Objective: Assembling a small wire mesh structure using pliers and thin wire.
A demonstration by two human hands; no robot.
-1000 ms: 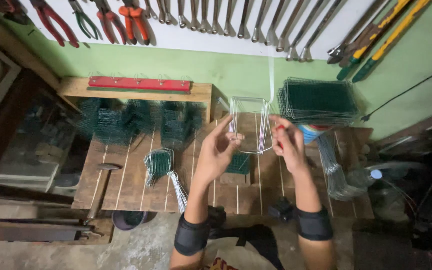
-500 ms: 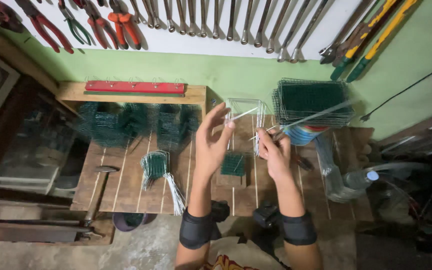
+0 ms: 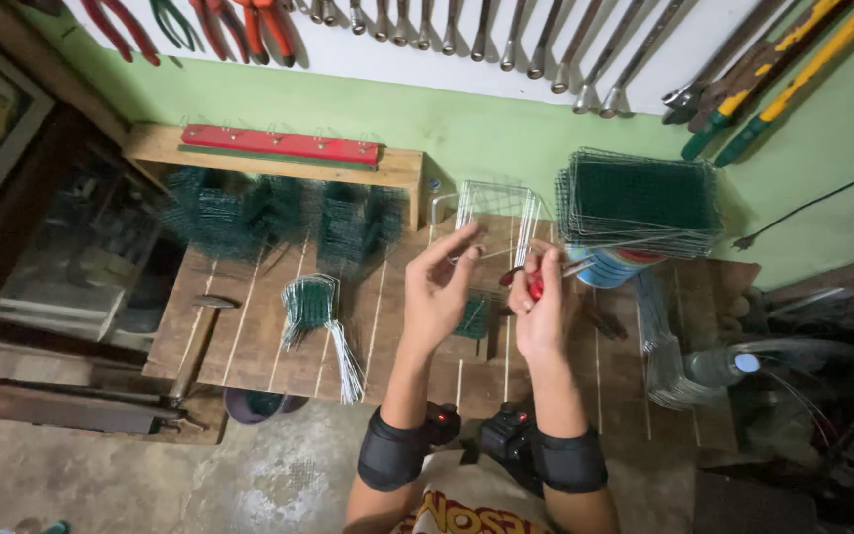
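Note:
My left hand (image 3: 440, 287) pinches the lower edge of a small clear wire-mesh cage (image 3: 498, 211) held upright over the wooden workbench (image 3: 249, 346). My right hand (image 3: 544, 302) grips red-handled pliers (image 3: 534, 285) whose metal jaws point right, close to the cage's lower right corner. Below the hands lies a small green mesh piece (image 3: 472, 316) on the bench.
A stack of green mesh panels (image 3: 640, 203) rests on a round tin at the right. Green mesh boxes (image 3: 239, 218) sit under a wooden shelf with a red bar (image 3: 279, 144). A green mesh bundle (image 3: 313, 307), a hammer (image 3: 195, 341) and wall-hung tools (image 3: 506, 40) surround the bench.
The hands have dropped lower toward the bench, and the wire cage now stands above the fingers instead of between the palms. The right hand has closed around the pliers.

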